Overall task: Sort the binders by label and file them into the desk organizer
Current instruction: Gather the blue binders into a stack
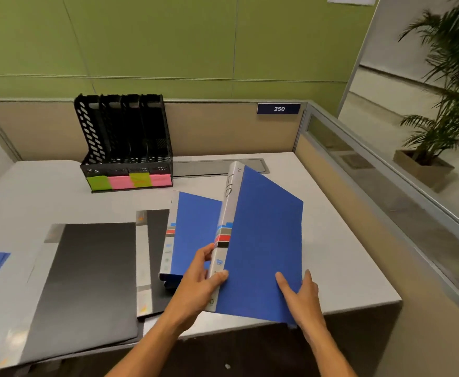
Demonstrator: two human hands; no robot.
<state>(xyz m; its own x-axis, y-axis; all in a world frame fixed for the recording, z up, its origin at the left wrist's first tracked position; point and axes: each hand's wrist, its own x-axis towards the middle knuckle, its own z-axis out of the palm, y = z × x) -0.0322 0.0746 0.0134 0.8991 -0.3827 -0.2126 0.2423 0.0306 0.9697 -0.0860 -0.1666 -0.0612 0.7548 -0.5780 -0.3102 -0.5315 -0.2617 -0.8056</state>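
Both hands, left (199, 278) and right (300, 293), grip a blue binder (261, 240). Black binders (87, 281) lie nearby. The organizer (125, 142) stands behind, its labels blurry.

Both hands held a blue binder (263, 240) tilted above desk (331, 227) near front-right corner: left hand (198, 278) gripped the spine, right hand (300, 295) the cover's lower edge. 2nd blue binder (193, 232) & black binders (87, 281) lay flat to the left. Black organizer (125, 142) w/ green/pink labels stood at back edge.
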